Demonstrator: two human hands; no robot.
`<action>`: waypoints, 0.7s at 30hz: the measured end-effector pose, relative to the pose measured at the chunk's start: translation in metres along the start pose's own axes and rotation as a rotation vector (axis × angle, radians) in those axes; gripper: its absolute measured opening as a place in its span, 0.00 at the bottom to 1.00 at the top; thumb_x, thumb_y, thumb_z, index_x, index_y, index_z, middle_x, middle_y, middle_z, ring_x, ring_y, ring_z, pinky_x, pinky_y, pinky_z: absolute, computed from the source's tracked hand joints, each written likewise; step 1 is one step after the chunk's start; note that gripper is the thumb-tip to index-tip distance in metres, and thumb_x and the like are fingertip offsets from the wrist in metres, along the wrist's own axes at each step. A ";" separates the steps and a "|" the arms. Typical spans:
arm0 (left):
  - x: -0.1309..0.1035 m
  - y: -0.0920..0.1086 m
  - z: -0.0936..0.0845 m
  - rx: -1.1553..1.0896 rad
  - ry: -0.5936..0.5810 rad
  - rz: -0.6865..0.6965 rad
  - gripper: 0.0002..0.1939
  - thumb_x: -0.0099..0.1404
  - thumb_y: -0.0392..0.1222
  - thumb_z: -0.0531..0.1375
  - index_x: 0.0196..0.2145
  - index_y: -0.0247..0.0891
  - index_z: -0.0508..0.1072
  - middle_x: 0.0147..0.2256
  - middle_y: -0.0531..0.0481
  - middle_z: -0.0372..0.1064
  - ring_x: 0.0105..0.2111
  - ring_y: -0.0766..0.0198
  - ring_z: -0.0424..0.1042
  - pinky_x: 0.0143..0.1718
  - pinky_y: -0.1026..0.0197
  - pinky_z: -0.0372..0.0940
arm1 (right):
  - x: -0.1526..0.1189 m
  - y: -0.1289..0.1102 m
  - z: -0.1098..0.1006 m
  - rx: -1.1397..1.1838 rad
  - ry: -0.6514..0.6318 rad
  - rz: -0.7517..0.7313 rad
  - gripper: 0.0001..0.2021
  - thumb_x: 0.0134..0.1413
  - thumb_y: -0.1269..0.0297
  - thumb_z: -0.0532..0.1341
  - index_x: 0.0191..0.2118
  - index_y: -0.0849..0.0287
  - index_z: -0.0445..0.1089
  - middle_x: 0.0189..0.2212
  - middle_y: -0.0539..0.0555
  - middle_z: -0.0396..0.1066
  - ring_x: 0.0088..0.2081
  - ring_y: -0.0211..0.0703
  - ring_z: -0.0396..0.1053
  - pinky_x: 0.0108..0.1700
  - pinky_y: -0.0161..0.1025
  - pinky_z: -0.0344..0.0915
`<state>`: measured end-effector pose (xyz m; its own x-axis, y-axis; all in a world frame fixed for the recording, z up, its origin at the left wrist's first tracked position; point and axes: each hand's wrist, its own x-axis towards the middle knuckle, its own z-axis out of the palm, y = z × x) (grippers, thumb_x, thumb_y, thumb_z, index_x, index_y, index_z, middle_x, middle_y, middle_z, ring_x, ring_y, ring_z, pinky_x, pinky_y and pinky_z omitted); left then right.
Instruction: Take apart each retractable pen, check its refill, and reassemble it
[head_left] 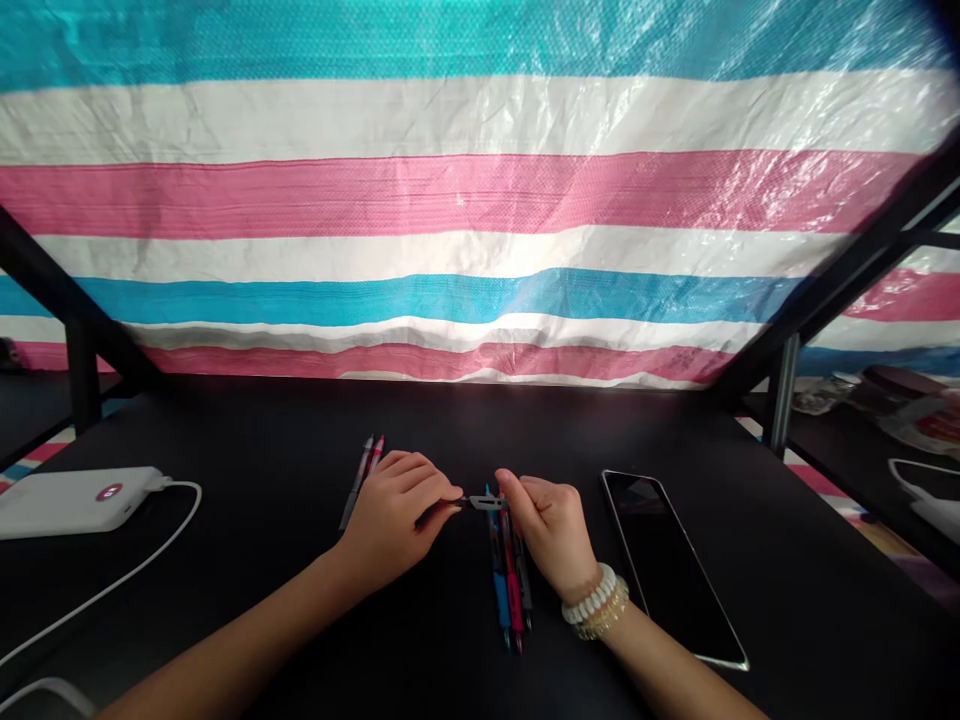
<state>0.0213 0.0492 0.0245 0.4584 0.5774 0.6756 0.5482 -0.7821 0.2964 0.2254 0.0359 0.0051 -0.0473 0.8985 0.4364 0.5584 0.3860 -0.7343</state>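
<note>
Between my two hands a small grey pen piece [486, 503], with what looks like a clip, is held level above the table. My left hand [397, 510] pinches its thin dark end between thumb and fingertips. Closed around the other end is my right hand [551, 525], thumb up; the part inside that fist is hidden. Below the piece lie a blue pen [500, 590], a pink pen [514, 595] and a black pen [524, 580], side by side. Beyond my left hand are a grey pen [357, 485] and another pink pen [377, 452], partly covered by that hand.
A phone [675, 570] lies face up right of my right hand. At the left sits a white power bank [82, 502] with a white cable [161, 550]. Black frame bars [832, 270] flank the black table [285, 430], and a striped sheet [480, 200] hangs behind.
</note>
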 end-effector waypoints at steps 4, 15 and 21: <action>0.001 0.001 -0.001 0.014 -0.068 -0.040 0.03 0.62 0.35 0.64 0.34 0.40 0.73 0.32 0.55 0.76 0.33 0.62 0.72 0.41 0.55 0.61 | 0.000 -0.001 0.000 -0.001 0.014 0.007 0.31 0.67 0.51 0.52 0.13 0.57 0.50 0.12 0.46 0.50 0.17 0.32 0.49 0.21 0.34 0.48; 0.003 0.003 -0.006 -0.057 -0.286 -0.137 0.06 0.67 0.35 0.57 0.38 0.40 0.74 0.35 0.52 0.77 0.35 0.59 0.73 0.45 0.51 0.59 | 0.000 -0.001 -0.002 -0.113 0.093 -0.110 0.29 0.68 0.57 0.53 0.13 0.57 0.53 0.13 0.47 0.51 0.18 0.33 0.50 0.22 0.35 0.48; 0.001 0.001 -0.002 -0.003 -0.126 -0.055 0.03 0.65 0.36 0.61 0.36 0.40 0.75 0.32 0.53 0.78 0.32 0.61 0.73 0.43 0.52 0.60 | 0.002 -0.001 -0.003 -0.083 0.069 -0.072 0.30 0.68 0.54 0.51 0.13 0.58 0.52 0.13 0.47 0.52 0.17 0.32 0.50 0.21 0.34 0.48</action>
<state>0.0207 0.0480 0.0270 0.5122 0.6445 0.5678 0.5730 -0.7488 0.3331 0.2270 0.0368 0.0079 -0.0339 0.8515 0.5232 0.6224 0.4276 -0.6556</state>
